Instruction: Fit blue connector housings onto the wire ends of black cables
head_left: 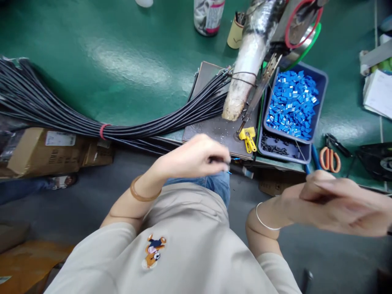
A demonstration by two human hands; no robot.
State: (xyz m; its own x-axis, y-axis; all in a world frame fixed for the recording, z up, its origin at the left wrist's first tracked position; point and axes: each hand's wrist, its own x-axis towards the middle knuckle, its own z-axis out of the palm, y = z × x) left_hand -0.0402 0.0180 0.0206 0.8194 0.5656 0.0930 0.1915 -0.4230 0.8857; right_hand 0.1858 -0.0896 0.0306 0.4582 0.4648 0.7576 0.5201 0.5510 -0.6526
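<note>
The left hand (199,157), curled, was near the dark board (211,130); the right hand (339,204), also curled, was blurred at right. What they held, I could not tell. Black cables (137,130) lay left, orange-handled pliers (328,152) beyond the right hand.

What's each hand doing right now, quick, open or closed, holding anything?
Left hand: curled; can't tell whether it holds anything.
Right hand: curled and blurred; can't tell whether it holds anything.
</note>
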